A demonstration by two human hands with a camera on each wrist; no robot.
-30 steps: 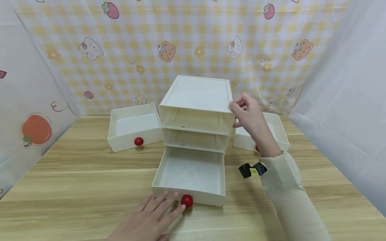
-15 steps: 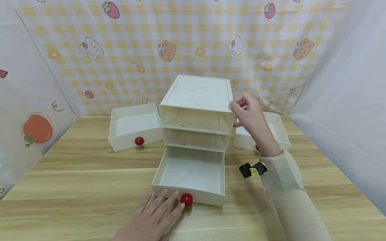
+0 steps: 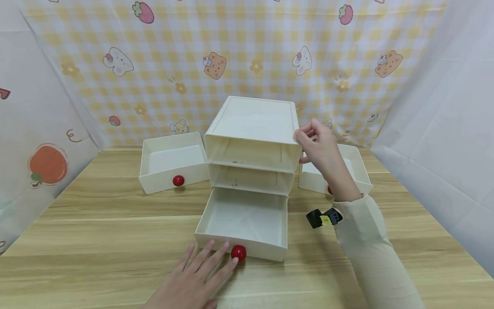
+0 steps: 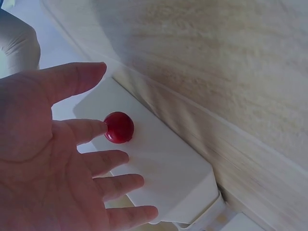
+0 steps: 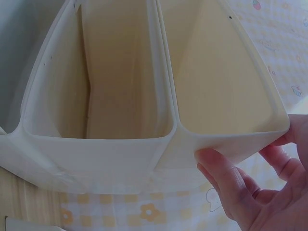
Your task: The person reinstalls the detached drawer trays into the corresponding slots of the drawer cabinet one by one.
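A white cabinet (image 3: 256, 120) stands mid-table with its upper two slots hollow. Its bottom drawer (image 3: 247, 214) sticks out toward the front, with a red round knob (image 3: 238, 253). The left hand (image 3: 193, 274) has its fingers spread and straight against the drawer's front; one fingertip touches the knob (image 4: 119, 127) in the left wrist view. At the cabinet's upper right front corner is the right hand (image 3: 320, 148), fingers bent. In the right wrist view the right hand (image 5: 260, 187) rests its thumb and fingers against the cabinet's outer wall (image 5: 207, 144) at that corner.
One white drawer with a red knob (image 3: 178, 180) lies left of the cabinet (image 3: 158, 184). Another drawer (image 3: 353, 165) sits to the right, partly behind the right hand. A patterned cloth (image 3: 254, 43) hangs behind the wooden table (image 3: 115, 240).
The bottom drawer has moved slightly inward toward the cabinet, and the left hand's fingers have followed it. The right hand stays at the cabinet's corner.
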